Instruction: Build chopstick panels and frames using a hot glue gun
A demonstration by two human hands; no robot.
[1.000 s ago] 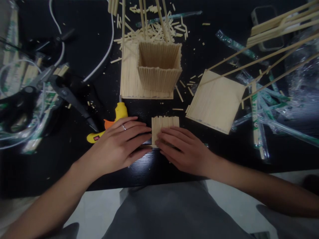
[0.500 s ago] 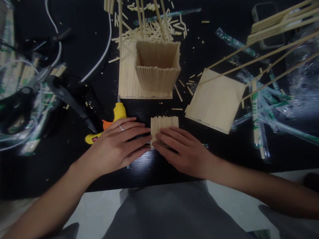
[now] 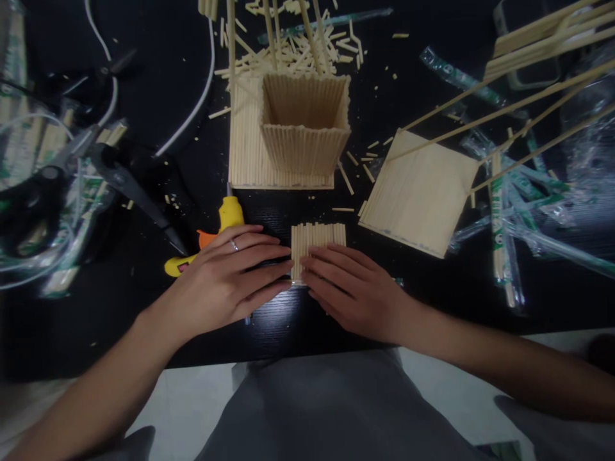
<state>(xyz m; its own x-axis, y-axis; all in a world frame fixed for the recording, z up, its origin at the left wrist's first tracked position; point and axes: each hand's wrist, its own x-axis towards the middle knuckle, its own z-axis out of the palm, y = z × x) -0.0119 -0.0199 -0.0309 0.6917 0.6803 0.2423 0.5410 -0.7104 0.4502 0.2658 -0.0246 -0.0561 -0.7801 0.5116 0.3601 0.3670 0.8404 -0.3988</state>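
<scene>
As I watch from afar, the trouble I would guard against sits between my two hands, where a small panel of short, pale wooden sticks laid side by side lies on the black wood-grained desk. My left hand is open, long fingers outstretched, tips at the panel's left edge; my right hand is also unclenched, its slightly bent fingers lying over the panel's right part, so neither appears to be gripping anything. How hard they press I cannot tell. Uneven pressure from the two sides could, I judge, make the row buckle or fan out, and the stick ends farthest from me already look slightly ragged. Whether glue binds them is hidden from me; if it is wet, fingertips could stick and drag a piece askew on lifting. Just beyond the left hand, partly covered by it, lies a yellow glue gun with an orange trigger; a careless forward slide could knock it, and its tip, if hot, could burn a finger or mark the flat pale stick base ahead. That base carries an open-topped, ribbed wooden-stick box, which a long reach from either hand might jolt.
</scene>
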